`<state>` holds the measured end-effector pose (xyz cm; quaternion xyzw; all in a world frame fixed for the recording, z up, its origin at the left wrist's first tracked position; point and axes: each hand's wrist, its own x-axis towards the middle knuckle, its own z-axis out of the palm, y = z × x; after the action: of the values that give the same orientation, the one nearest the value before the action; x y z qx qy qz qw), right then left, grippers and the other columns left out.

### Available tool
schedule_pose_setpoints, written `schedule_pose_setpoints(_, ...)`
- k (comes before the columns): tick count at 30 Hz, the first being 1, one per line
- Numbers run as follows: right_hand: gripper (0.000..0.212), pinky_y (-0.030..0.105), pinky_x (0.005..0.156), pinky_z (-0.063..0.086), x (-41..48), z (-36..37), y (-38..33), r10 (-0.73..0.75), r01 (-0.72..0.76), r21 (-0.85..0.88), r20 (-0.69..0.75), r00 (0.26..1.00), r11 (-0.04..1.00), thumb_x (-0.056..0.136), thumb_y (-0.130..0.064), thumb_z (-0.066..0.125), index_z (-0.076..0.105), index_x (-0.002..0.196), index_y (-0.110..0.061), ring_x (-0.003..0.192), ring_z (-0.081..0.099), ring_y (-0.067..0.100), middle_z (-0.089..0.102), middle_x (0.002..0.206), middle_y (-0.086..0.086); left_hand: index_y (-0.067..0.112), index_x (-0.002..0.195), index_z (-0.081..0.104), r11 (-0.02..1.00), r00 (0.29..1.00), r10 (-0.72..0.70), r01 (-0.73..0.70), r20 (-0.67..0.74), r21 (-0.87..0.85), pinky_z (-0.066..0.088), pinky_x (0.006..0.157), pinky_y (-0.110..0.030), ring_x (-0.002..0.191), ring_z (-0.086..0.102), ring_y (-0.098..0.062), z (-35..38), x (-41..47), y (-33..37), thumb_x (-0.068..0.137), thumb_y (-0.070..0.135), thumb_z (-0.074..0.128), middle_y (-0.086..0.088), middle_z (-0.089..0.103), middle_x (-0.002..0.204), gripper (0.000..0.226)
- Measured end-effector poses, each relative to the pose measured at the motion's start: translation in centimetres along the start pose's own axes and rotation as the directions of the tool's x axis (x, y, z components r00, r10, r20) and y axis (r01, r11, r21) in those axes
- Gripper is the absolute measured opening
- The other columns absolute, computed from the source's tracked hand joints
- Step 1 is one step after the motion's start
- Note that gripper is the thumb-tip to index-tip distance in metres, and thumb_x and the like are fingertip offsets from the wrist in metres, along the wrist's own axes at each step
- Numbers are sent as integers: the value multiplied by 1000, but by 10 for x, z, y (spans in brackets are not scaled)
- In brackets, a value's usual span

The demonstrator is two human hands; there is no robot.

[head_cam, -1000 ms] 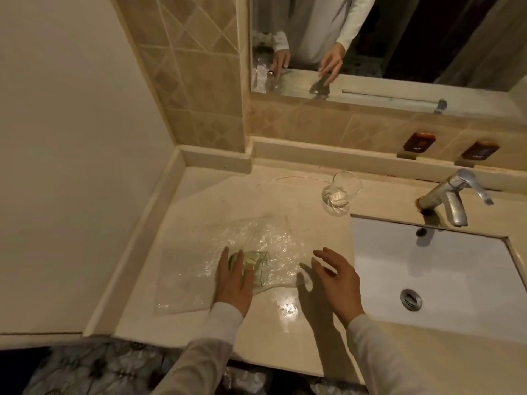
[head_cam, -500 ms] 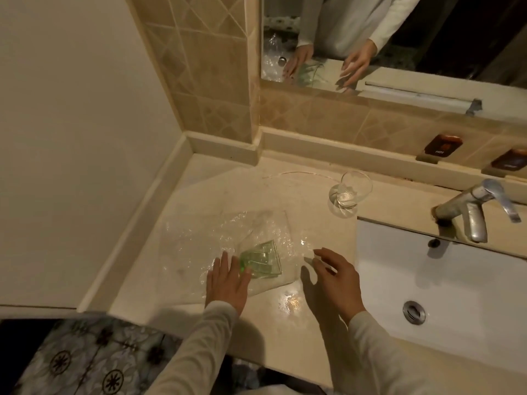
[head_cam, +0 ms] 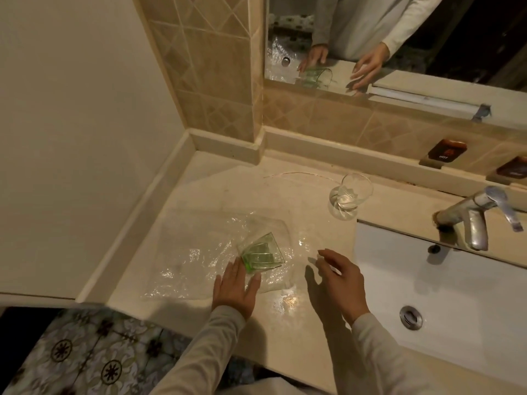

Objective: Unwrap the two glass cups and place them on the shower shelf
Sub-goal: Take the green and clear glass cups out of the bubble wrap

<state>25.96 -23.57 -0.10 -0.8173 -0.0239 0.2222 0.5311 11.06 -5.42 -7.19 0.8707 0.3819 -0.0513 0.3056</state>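
A green glass cup (head_cam: 262, 255) lies on its side on a flattened sheet of clear bubble wrap (head_cam: 199, 252) on the beige counter. My left hand (head_cam: 236, 286) lies flat on the wrap just below the cup, fingers straight, fingertips touching the cup's base. My right hand (head_cam: 339, 280) hovers to the right with fingers relaxed and spread, holding nothing. A clear glass cup (head_cam: 349, 193) stands upright near the back of the counter, unwrapped.
A white sink basin (head_cam: 456, 295) with a drain fills the right side, and a chrome faucet (head_cam: 473, 218) stands behind it. A mirror (head_cam: 399, 38) and tiled wall (head_cam: 205, 67) rise at the back. Two dark tags (head_cam: 446, 151) sit on the ledge. Patterned floor tiles (head_cam: 85, 354) show below the counter edge.
The green cup has rolled out from under my left hand and lies exposed on the wrap. My left hand flattened behind it. My right hand lifted slightly.
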Motion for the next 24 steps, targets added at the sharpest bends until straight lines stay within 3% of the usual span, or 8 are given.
schedule_pose_setpoints(3, 19, 25, 96, 50, 4, -5, 8, -5, 5, -14, 8, 1000, 1000, 97, -24, 68, 75, 113, -31, 112, 66, 12, 72, 122, -6, 25, 154, 21, 994, 998, -59, 59, 1, 95, -2, 119, -42, 150, 5, -17, 0, 1, 7, 98, 58, 28, 4, 11, 164, 65)
schedule_pose_setpoints(6, 17, 34, 101, 54, 8, -9, 11, 2, -2, -17, 5, 1000, 1000, 97, -26, 68, 75, 110, -34, 112, 66, 10, 72, 121, -9, 9, 147, 36, 980, 981, -13, -26, -193, -197, 22, 118, -42, 141, 32, -30, -7, -3, 20, 92, 52, 40, -15, 39, 151, 70)
schedule_pose_setpoints(9, 18, 36, 102, 54, 14, -12, 9, -3, 3, -22, 7, 1000, 1000, 97, -25, 68, 75, 113, -32, 111, 66, 9, 72, 119, -10, 14, 152, 25, 937, 984, 18, -79, -178, -340, 25, 117, -34, 142, 33, -23, -8, -3, 26, 90, 57, 40, -9, 34, 155, 78)
schedule_pose_setpoints(15, 20, 38, 101, 55, 23, -10, 0, -12, 12, -9, 30, 999, 1000, 98, -26, 67, 75, 116, -29, 111, 67, 10, 73, 118, -6, 25, 153, -12, 995, 989, -98, 97, 111, 19, -10, 120, -38, 150, -9, -14, 7, 7, 28, 89, 74, 20, 1, -5, 165, 87)
schedule_pose_setpoints(19, 21, 40, 102, 55, 27, -5, -4, -11, 12, -21, 50, 999, 1000, 98, -24, 66, 75, 117, -26, 109, 67, 7, 74, 118, -8, 26, 153, -9, 978, 978, -141, 113, 152, 176, -17, 115, -46, 147, -21, -15, 14, 10, 35, 86, 77, 10, 11, -19, 162, 86)
schedule_pose_setpoints(21, 20, 39, 101, 56, 28, -2, -4, -3, 5, -22, 66, 998, 1000, 96, -26, 68, 75, 114, -30, 107, 68, 2, 74, 116, -12, 27, 155, 5, 978, 984, -136, 115, 114, 171, -13, 116, -47, 150, -12, -18, 13, 9, 40, 87, 75, 12, 9, -8, 164, 84)
schedule_pose_setpoints(23, 22, 38, 100, 57, 27, 1, -2, 4, 0, -39, 86, 996, 999, 93, -29, 72, 75, 114, -34, 105, 70, 2, 74, 115, -16, 16, 150, 33, 998, 995, -58, 58, -80, 3, 10, 117, -49, 146, 23, -28, 8, 4, 45, 88, 68, 25, -6, 30, 158, 81)
schedule_pose_setpoints(24, 24, 38, 99, 57, 26, 4, -1, 6, -1, -54, 94, 996, 999, 92, -31, 74, 73, 116, -36, 105, 70, 3, 73, 116, -17, 9, 142, 46, 996, 982, -19, 1, -190, -94, 25, 112, -48, 135, 42, -33, 5, 1, 48, 87, 63, 33, -13, 49, 145, 78)
